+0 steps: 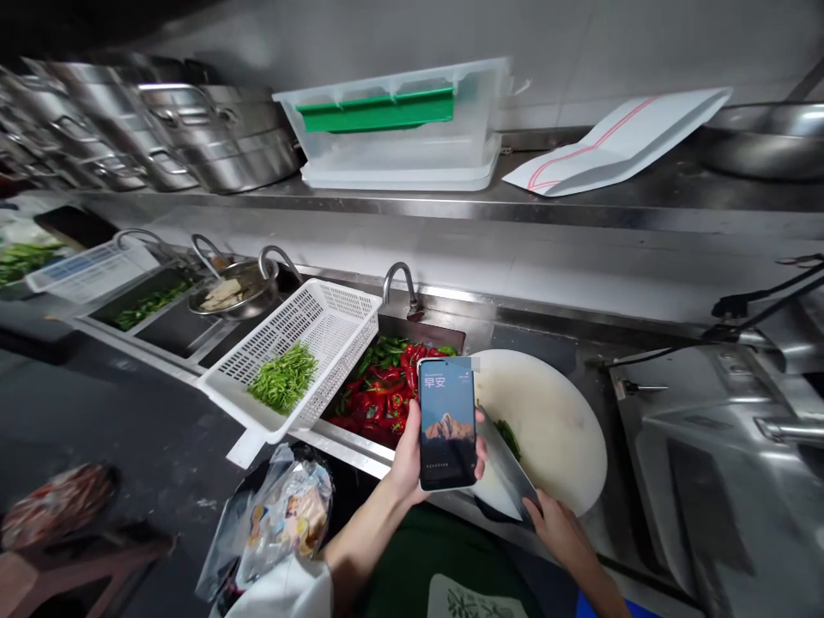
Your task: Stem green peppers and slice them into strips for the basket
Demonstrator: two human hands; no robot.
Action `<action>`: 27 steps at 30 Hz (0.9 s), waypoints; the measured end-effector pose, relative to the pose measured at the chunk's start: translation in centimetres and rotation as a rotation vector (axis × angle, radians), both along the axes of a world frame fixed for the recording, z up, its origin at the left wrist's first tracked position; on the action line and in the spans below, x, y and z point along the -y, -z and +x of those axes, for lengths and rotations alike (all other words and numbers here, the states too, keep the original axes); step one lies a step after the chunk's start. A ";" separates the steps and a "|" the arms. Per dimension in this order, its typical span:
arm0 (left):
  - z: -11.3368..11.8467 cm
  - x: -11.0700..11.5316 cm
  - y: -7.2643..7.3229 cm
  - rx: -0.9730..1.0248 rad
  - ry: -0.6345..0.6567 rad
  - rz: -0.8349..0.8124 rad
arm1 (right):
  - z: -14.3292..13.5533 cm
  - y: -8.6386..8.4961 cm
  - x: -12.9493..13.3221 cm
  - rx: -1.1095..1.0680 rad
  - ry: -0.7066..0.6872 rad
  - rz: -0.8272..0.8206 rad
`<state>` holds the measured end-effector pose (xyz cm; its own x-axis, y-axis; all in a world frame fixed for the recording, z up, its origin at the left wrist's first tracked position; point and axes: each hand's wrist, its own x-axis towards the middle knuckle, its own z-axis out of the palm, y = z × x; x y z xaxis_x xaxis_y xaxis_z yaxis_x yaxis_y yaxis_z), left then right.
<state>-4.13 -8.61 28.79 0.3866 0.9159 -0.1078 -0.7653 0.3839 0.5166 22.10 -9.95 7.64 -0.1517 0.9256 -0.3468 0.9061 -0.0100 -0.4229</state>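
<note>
A phone [447, 425] with a lit screen showing a mountain is gripped in my left hand [407, 455], thumb on one side and fingertips on the other. My right hand [554, 525] is wrapped round the handle end of a wide-bladed knife [508, 472], whose blade lies over the round white cutting board [560, 429]. Beside the blade, on the board, are some cut green peppers [508, 438]. Behind the phone, red peppers [379, 403] and green ones fill a sink. A white basket [348, 343] holding sliced green pieces [283, 378] rests across the sink edge.
A faucet [402, 273] rises behind the sink. Further left are a metal bowl [254, 300] and more sinks. A shelf [412, 204] above carries steel pots [245, 142], a clear plastic box [399, 154] and a white bag [618, 142]. A bag-lined bin [283, 515] stands below the basket.
</note>
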 end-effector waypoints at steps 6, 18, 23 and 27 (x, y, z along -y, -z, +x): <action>-0.1 -0.7 0.1 -0.027 -0.034 -0.045 | 0.3 0.3 0.0 0.099 -0.077 -0.055; 0.2 -0.6 0.6 -0.296 -0.307 -0.085 | 0.3 -1.1 -0.4 0.136 -0.138 -0.118; 0.3 -0.5 0.6 -0.195 -0.232 -0.068 | 0.4 -0.4 -0.4 0.161 -0.125 -0.112; 0.4 -0.7 0.2 -0.073 -0.209 -0.112 | 0.6 0.0 -0.5 0.186 -0.140 -0.129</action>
<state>-3.73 -7.95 28.61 0.1771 0.9560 -0.2340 -0.7967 0.2789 0.5362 22.70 -9.46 7.64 -0.1977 0.8466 -0.4942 0.9644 0.0778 -0.2526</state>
